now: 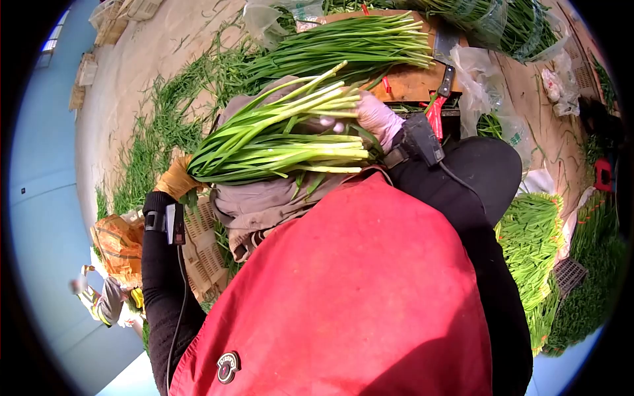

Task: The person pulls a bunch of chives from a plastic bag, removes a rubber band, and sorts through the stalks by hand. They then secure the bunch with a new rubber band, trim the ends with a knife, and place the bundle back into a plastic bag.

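Observation:
A bunch of garlic chives [264,148] with pale stem ends lies across my lap, over a grey-brown cloth [264,204]. My left hand [175,177], in a tan glove, is closed around the leafy end. At the stem end, my right hand [375,119], in a pale pinkish glove, is closed on the upper stalks, its fingertips showing between the bunch's two parts. Beyond them, a larger pile of garlic chives [350,46] rests on a wooden board [408,79]. A black-handled knife [447,80] and red strips [436,115] lie at the board's right side.
Loose green leaves [165,112] litter the floor at left. Plastic bags [479,82] and wrapped greens [502,26] are at upper right. More bundled greens [531,257] lie at right. An orange sack [119,244] stands at left, near another person [109,300].

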A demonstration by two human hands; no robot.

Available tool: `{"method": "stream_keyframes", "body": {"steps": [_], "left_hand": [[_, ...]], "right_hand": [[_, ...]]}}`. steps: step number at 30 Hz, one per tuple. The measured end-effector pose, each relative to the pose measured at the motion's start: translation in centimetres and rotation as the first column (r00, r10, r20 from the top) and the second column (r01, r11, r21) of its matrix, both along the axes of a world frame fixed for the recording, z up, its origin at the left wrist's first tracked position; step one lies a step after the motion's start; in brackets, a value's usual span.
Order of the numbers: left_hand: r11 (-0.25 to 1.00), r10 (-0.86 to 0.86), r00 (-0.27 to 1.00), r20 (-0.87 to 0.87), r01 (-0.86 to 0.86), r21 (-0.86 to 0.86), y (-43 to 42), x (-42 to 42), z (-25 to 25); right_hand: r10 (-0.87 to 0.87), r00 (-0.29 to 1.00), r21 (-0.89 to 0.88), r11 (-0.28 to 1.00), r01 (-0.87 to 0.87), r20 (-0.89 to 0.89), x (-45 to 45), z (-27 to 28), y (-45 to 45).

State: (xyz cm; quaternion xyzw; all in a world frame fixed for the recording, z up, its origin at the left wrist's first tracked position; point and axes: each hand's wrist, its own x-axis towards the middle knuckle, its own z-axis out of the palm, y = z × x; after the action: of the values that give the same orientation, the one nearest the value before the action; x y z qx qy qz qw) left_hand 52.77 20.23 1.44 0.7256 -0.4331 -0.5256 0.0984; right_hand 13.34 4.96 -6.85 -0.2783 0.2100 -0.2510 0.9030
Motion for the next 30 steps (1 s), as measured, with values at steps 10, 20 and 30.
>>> {"method": "stream_keyframes", "body": {"steps": [10,20,30], "left_hand": [[1.0,0.021,1.0,-0.002,-0.021,0.009,0.1,1.5,-1.2],[1.0,0.003,0.998,-0.055,-0.002,0.012,-0.4,2.2,-1.4],[0.995,-0.088,0.996,0.027,0.089,-0.05,-0.7,2.8,-0.7]], "right_hand": [[-0.251,0.955,-0.251,0.946,0.207,-0.158,-8.2,1.6,-1.8],[0.094,0.987,-0.345,0.929,-0.135,-0.133,-5.8,1.3,-5.1],[0.142,0.951,-0.486,0.833,-0.264,-0.274,2.2,0.0,-5.4]]}}
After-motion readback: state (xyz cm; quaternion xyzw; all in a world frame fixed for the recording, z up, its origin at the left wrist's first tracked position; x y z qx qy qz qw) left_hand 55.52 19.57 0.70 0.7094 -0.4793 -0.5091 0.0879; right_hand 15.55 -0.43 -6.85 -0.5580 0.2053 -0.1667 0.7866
